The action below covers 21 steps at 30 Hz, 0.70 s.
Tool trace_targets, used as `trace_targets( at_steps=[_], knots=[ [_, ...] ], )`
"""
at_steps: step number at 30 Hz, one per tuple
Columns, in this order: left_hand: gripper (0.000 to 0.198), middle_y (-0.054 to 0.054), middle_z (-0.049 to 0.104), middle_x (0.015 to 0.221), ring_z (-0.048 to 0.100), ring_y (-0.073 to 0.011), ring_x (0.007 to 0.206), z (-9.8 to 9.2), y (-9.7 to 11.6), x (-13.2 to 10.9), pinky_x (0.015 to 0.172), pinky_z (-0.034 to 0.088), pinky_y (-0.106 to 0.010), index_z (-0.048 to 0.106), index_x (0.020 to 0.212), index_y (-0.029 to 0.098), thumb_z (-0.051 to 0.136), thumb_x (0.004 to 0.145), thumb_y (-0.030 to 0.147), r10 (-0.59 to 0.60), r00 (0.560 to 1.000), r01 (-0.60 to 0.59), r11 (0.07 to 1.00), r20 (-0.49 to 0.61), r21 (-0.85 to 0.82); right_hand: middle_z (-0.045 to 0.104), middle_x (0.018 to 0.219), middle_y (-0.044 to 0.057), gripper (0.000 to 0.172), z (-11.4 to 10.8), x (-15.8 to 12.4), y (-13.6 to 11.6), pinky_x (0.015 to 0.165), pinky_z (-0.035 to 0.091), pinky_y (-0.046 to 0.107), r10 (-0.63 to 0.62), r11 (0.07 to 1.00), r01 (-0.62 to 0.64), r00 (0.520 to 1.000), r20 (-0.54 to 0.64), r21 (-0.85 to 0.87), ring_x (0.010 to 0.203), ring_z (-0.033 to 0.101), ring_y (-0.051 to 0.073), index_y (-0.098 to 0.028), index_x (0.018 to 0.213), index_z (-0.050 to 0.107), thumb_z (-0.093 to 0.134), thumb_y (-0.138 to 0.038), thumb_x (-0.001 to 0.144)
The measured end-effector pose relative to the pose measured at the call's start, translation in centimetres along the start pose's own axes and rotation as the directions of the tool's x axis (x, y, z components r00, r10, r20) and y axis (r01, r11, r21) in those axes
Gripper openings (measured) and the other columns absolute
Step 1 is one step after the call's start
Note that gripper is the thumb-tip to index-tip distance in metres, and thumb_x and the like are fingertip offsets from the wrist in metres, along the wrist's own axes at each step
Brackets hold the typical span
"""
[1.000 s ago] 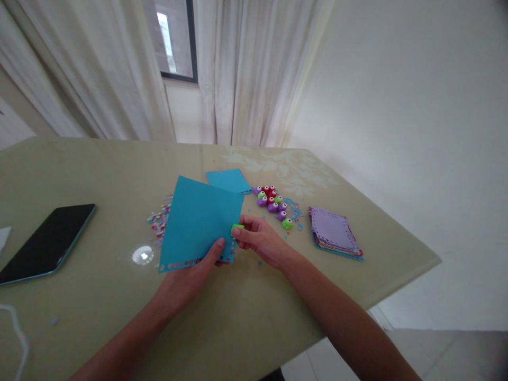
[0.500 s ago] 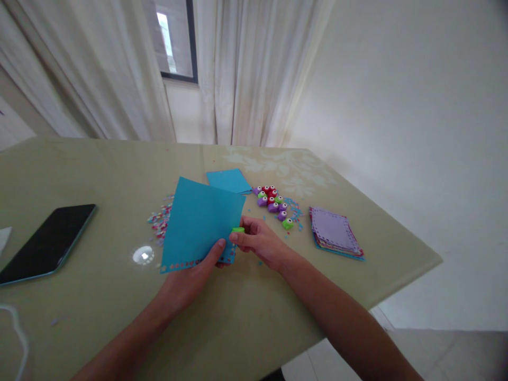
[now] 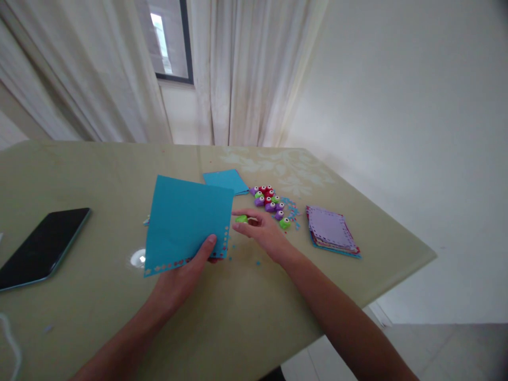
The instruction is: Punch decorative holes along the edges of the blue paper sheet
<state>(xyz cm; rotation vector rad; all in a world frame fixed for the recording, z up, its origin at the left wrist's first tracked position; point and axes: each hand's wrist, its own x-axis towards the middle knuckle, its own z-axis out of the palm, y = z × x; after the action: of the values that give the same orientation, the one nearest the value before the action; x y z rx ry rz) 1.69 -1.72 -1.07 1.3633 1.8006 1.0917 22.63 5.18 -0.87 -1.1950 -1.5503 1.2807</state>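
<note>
A blue sheet of paper (image 3: 188, 219) is pinched near its lower right corner by my left hand (image 3: 194, 267), thumb on the front and fingers behind. Small punched holes run along its bottom edge and part way up the right edge. Just right of the sheet, my right hand (image 3: 262, 230) holds a small green craft punch (image 3: 241, 218) between thumb and fingers, apart from the paper. Several purple, red and green punches with eye shapes (image 3: 272, 206) stand grouped beyond my right hand, one green punch (image 3: 284, 223) nearest it.
More blue sheets (image 3: 226, 180) lie behind the held paper. To the right sits a stack of punched coloured sheets (image 3: 332, 230), purple on top. A dark tablet (image 3: 43, 246) lies at left, a white cable (image 3: 11, 338) below it. Blue paper bits (image 3: 291, 209) are scattered near the punches.
My left hand has shifted left with the blue sheet. The green punch, earlier at the sheet's right edge, is now off it in my right hand, and more right-edge holes show.
</note>
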Motion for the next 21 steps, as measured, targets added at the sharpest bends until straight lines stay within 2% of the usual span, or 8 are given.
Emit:
trace_targets(
  at_steps=[3, 5, 7, 9, 12, 16, 18, 21],
  knots=[
    [0.038, -0.011, 0.083, 0.116, 0.07, -0.0412, 0.127, -0.1, 0.1, 0.0, 0.127, 0.041, -0.062, 0.075, 0.079, 0.029, 0.063, 0.085, 0.065, -0.051, 0.999, 0.051, 0.998, 0.005, 0.022, 0.071, 0.098, 0.002, 0.049, -0.6, 0.0, 0.2, 0.075, 0.048, 0.032, -0.103, 0.918, 0.067, 0.992, -0.072, -0.39, 0.076, 0.061, 0.016, -0.02, 0.127, 0.074, 0.083, -0.021, 0.079],
    [0.038, -0.009, 0.083, 0.115, 0.071, -0.0406, 0.125, 0.0, 0.2, 0.1, 0.127, 0.042, -0.061, 0.075, 0.078, 0.029, 0.063, 0.085, 0.065, -0.051, 0.999, 0.051, 0.998, 0.012, 0.022, 0.073, 0.099, 0.004, 0.038, -0.3, -0.2, 0.6, 0.079, 0.051, 0.033, -0.108, 0.853, 0.075, 0.993, -0.035, -0.516, 0.078, 0.065, 0.017, -0.018, 0.117, 0.075, 0.08, -0.015, 0.08],
    [0.038, -0.008, 0.084, 0.113, 0.072, -0.0398, 0.122, 0.0, 0.2, 0.1, 0.126, 0.043, -0.06, 0.075, 0.078, 0.03, 0.063, 0.083, 0.065, -0.039, 0.999, 0.039, 0.999, 0.005, 0.019, 0.075, 0.107, 0.007, 0.027, 0.5, -0.2, 1.0, 0.081, 0.054, 0.033, -0.107, 0.853, 0.127, 0.992, 0.068, -0.506, 0.078, 0.068, 0.016, -0.017, 0.112, 0.076, 0.079, -0.017, 0.085],
    [0.036, -0.008, 0.084, 0.11, 0.073, -0.0388, 0.119, 0.1, 0.3, 0.1, 0.125, 0.044, -0.059, 0.075, 0.079, 0.029, 0.063, 0.081, 0.063, -0.038, 0.999, 0.038, 0.999, -0.005, 0.015, 0.075, 0.119, 0.009, 0.03, 0.9, 0.0, 1.3, 0.081, 0.056, 0.032, -0.126, 0.898, 0.18, 0.98, 0.156, -0.401, 0.081, 0.072, 0.016, -0.018, 0.12, 0.076, 0.079, -0.023, 0.09],
    [0.036, -0.006, 0.085, 0.106, 0.074, -0.0379, 0.119, 0.1, 0.3, 0.0, 0.126, 0.044, -0.057, 0.076, 0.078, 0.03, 0.062, 0.081, 0.062, -0.063, 0.998, 0.063, 0.998, 0.0, 0.0, 0.075, 0.119, 0.011, 0.036, -0.2, 0.8, 1.7, 0.081, 0.058, 0.034, -0.183, 0.892, 0.199, 0.98, 0.077, -0.405, 0.088, 0.073, 0.02, -0.018, 0.134, 0.071, 0.07, -0.029, 0.099],
    [0.04, -0.011, 0.081, 0.129, 0.066, -0.04, 0.136, 0.3, 0.2, 0.0, 0.128, 0.041, -0.058, 0.078, 0.097, 0.028, 0.066, 0.081, 0.063, -0.087, 0.996, 0.086, 0.996, -0.037, -0.039, 0.072, 0.121, 0.017, 0.021, -4.7, 2.0, 2.0, 0.101, 0.052, 0.046, -0.379, 0.589, 0.084, 0.907, -0.182, -0.804, 0.112, 0.066, 0.03, -0.016, 0.114, 0.076, 0.062, -0.016, 0.098],
    [0.048, -0.013, 0.076, 0.14, 0.062, -0.0407, 0.142, 0.4, 0.1, 0.0, 0.13, 0.039, -0.059, 0.077, 0.112, 0.026, 0.068, 0.081, 0.062, -0.078, 0.995, 0.075, 0.996, -0.056, -0.056, 0.071, 0.124, 0.019, 0.016, -6.8, 2.2, 2.2, 0.104, 0.049, 0.05, -0.389, 0.435, -0.023, 0.897, -0.211, -0.9, 0.117, 0.061, 0.035, -0.017, 0.108, 0.077, 0.067, -0.018, 0.096],
    [0.055, -0.016, 0.075, 0.141, 0.059, -0.0424, 0.145, 0.5, 0.0, 0.0, 0.131, 0.036, -0.061, 0.076, 0.12, 0.024, 0.068, 0.081, 0.061, -0.06, 0.996, 0.057, 0.997, -0.067, -0.046, 0.073, 0.12, 0.016, 0.01, -7.8, 2.4, 2.3, 0.102, 0.048, 0.049, -0.341, 0.345, -0.048, 0.924, -0.173, -0.937, 0.115, 0.061, 0.035, -0.02, 0.101, 0.075, 0.075, -0.019, 0.09]
  ],
)
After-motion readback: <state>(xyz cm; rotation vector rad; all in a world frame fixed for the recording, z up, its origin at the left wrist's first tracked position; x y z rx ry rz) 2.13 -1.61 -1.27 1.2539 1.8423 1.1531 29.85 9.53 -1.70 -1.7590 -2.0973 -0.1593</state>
